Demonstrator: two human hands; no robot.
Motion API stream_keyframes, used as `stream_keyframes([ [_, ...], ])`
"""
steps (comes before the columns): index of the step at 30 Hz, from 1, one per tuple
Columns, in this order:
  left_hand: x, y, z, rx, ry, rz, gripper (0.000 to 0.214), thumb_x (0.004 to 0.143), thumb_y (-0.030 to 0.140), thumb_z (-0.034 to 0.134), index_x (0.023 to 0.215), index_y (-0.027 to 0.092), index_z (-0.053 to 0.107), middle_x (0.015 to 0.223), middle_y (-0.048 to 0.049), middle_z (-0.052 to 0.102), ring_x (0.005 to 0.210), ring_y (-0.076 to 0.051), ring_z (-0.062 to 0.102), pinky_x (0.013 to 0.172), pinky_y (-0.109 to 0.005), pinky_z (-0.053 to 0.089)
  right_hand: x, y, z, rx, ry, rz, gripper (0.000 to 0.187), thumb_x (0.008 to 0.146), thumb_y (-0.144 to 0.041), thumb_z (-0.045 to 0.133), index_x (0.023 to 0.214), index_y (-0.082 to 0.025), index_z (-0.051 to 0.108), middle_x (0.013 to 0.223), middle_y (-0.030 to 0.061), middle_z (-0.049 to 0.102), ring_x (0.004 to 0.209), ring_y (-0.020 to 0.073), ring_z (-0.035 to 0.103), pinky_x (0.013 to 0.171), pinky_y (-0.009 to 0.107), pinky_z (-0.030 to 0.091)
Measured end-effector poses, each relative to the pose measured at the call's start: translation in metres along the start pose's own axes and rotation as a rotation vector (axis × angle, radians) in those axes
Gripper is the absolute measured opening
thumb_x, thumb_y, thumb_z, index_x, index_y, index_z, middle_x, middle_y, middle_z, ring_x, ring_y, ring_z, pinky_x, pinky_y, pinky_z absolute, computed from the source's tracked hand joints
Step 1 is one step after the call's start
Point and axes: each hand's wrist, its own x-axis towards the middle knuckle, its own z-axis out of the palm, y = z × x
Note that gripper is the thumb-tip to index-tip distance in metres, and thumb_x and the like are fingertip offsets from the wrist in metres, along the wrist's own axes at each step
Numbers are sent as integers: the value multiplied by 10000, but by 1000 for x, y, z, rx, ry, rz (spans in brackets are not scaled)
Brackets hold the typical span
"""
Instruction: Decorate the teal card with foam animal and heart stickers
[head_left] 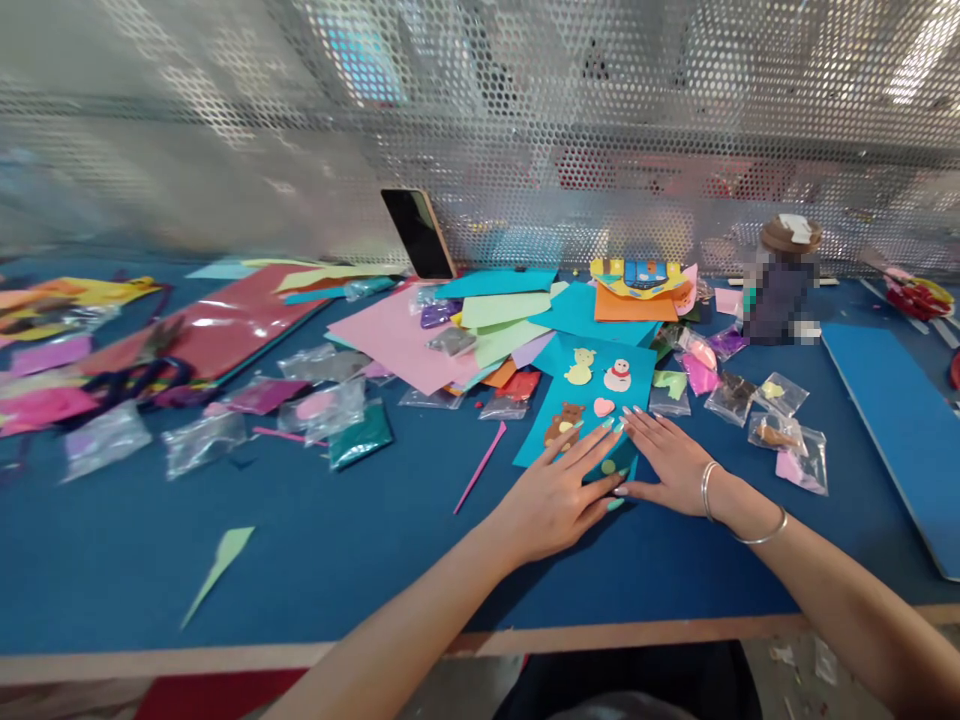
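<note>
A blue sheet of paper (pixel 551 385) lies flat before me with small cut-out figures on it. Among them are a yellow animal (pixel 580 366), a snowman (pixel 618 375), a pink heart (pixel 604 407) and a brown bear (pixel 568 418). My left hand (pixel 559 495) rests with spread fingers over the sheet's lower part, partly covering the bear. From the right, my right hand (pixel 667 460) reaches in with its fingers stretched out flat on the sheet's edge. The fingertips of both hands nearly meet. A green round piece (pixel 609 467) shows between them.
Coloured paper sheets (pixel 390 335) and small plastic bags (pixel 199 440) spread across the blue table. A phone (pixel 418 235) leans on the perforated metal screen (pixel 487 130). Scissors (pixel 146 370) lie left; a blue board (pixel 892 430) lies right. A green paper scrap (pixel 220 570) is near the front edge.
</note>
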Motion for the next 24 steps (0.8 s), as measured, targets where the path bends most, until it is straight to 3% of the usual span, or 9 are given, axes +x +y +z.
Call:
stream_keyframes([
  [12, 1, -13, -4, 33, 38, -23, 306, 903, 313, 407, 1083, 203, 628, 1313, -157, 460, 1262, -294, 363, 1016, -501, 308, 0, -1, -3, -6, -31, 14, 838, 837, -673, 248, 1400, -53, 225, 1470, 122, 113, 1360, 238, 83, 1108, 433, 133],
  [17, 0, -14, -3, 45, 38, -40, 305, 883, 327, 448, 1106, 207, 617, 1323, -152, 449, 1258, -296, 368, 1011, -494, 320, -1, -5, 0, 15, 18, 63, 760, 877, -629, 147, 1396, -85, 257, 1470, 88, 150, 1359, 208, 119, 1105, 416, 165],
  [24, -1, -11, -4, 92, 45, -37, 318, 894, 347, 425, 1113, 204, 608, 1319, -150, 455, 1250, -298, 379, 1003, -505, 318, -2, -8, 7, -29, 100, 74, 776, 858, -651, 206, 1391, -90, 274, 1463, 87, 181, 1355, 213, 146, 1102, 426, 168],
])
